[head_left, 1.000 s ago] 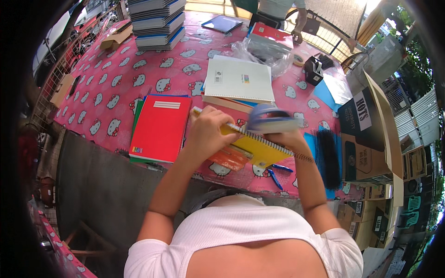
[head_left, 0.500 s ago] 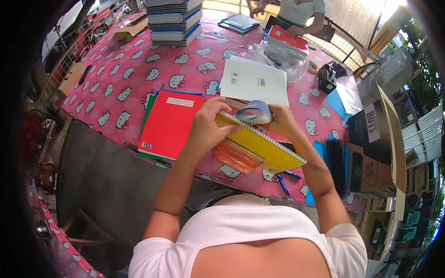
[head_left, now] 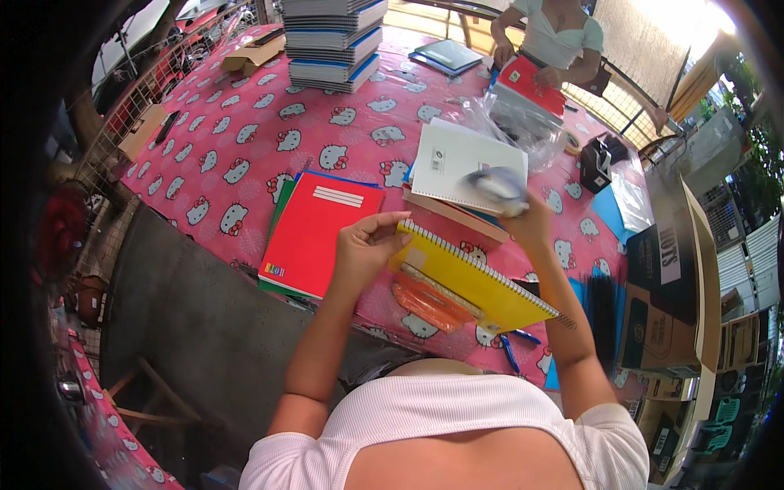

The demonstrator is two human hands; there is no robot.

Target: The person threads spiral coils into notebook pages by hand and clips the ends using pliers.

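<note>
My left hand (head_left: pixel 366 249) pinches the upper left corner of a yellow spiral notebook (head_left: pixel 498 291), which is tilted above the near table edge. A white coil runs along its upper edge, and a loose coil end (head_left: pixel 565 320) sticks out at the lower right. In my right hand (head_left: pixel 532 224) is a blue-and-white ring-shaped thing (head_left: pixel 496 186), smeared by motion, apart from the notebook and over a white-covered notebook (head_left: pixel 453 159). Beneath the yellow notebook lie an orange plastic-wrapped bundle (head_left: pixel 433 304) and blue-handled pliers (head_left: pixel 510 353).
Red (head_left: pixel 322 237) and green covers lie stacked to the left. A tall notebook stack (head_left: pixel 333 49) stands farther back. Black coils (head_left: pixel 602 310) and an open cardboard box (head_left: pixel 665 286) are at the right. Across the table, another person's hands (head_left: pixel 549 77) hold a red notebook (head_left: pixel 527 88).
My right hand has moved away from the notebook's coil edge, up and to the right, carrying the ring-shaped thing. My left hand still holds the corner. The whole view has shifted slightly.
</note>
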